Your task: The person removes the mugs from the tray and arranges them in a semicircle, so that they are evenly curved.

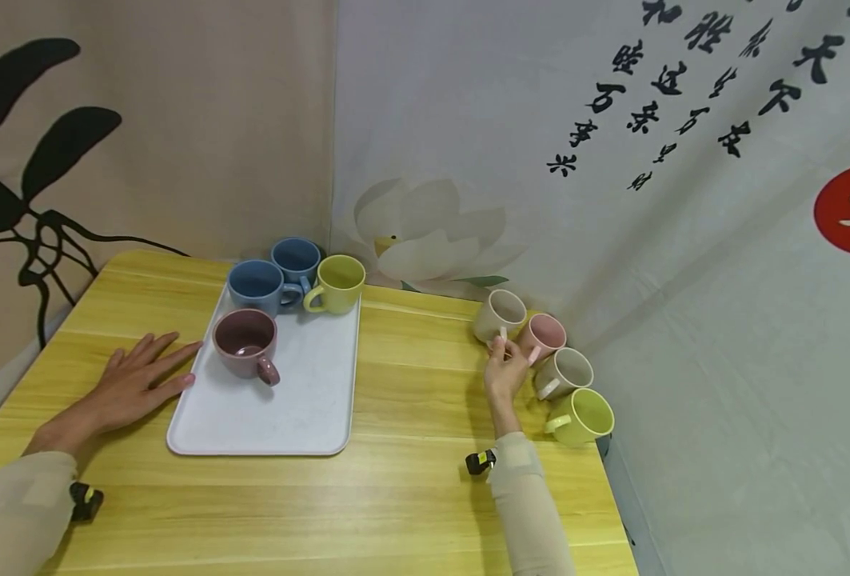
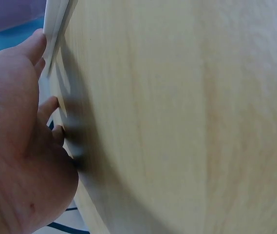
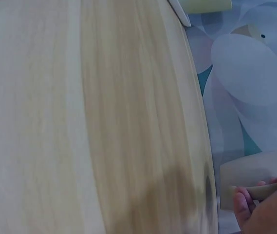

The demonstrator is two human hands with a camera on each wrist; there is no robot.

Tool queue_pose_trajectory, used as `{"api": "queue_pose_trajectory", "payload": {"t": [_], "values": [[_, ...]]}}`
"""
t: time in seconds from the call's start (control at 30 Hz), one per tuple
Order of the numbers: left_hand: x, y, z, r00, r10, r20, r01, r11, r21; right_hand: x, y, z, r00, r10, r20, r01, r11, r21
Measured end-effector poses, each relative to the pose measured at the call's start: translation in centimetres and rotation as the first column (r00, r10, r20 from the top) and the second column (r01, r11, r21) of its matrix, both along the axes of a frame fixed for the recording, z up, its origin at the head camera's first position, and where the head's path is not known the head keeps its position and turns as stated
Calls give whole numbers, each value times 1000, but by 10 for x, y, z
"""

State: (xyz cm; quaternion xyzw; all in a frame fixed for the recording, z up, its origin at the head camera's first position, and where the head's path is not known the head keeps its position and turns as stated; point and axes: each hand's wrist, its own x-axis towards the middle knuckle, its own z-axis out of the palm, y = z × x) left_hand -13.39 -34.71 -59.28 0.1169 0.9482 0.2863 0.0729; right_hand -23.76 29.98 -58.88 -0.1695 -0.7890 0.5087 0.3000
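Note:
At the back right of the table, the right hand (image 1: 506, 374) pinches the handle of a whitish mug (image 1: 498, 317); in the right wrist view the fingers of the right hand (image 3: 265, 204) curl at the handle of that mug (image 3: 240, 170). The left hand (image 1: 133, 384) lies spread with straight fingers on the table, its fingertips at the left edge of the white tray (image 1: 302, 416). In the left wrist view, the left hand (image 2: 26, 131) has its thumb against the tray's rim (image 2: 55, 29). On the tray a dark pink mug (image 1: 241, 360) stands nearest that hand.
Two blue mugs (image 1: 252, 280) and a yellow-green mug (image 1: 345, 288) stand at the tray's back. Right of the held mug, a pink mug (image 1: 548, 334), a greyish mug (image 1: 564, 372) and another yellow-green mug (image 1: 588, 418) line the table's right edge. A printed curtain (image 1: 425, 120) hangs behind.

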Motion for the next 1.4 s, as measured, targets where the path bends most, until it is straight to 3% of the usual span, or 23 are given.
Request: {"api": "queue_pose_trajectory", "payload": {"t": [0.13,0.23,0.63,0.77,0.83,0.9,1.0,1.17,1.4], "values": [[0,0,0,1000,0,-1,0,1000,0,-24,30,-42,1000,2,6,-3,998,60],[0,0,1,1000,-1,-6,1,1000,1,-28,35,-48,999,10,33,-13,997,79],[0,-1,0,1000,-3,-3,3,1000,0,-24,28,-35,992,-67,104,58,994,89],[0,-1,0,1000,-6,-8,6,1000,-4,-12,19,-13,998,-25,59,24,1000,11],[0,0,0,1000,-6,-9,6,1000,-4,-11,20,-13,999,-25,44,25,1000,3],[0,0,0,1000,-5,-10,5,1000,-4,-14,21,-15,998,-37,48,36,999,16],[0,-1,-1,1000,-4,-6,4,1000,-4,-26,29,-36,994,-86,67,80,993,88],[0,-1,-1,1000,-4,2,4,1000,-6,-31,32,-44,994,-100,33,93,983,159],[0,0,0,1000,-4,-4,4,1000,-10,-33,30,-46,995,-94,22,90,988,122]]}}
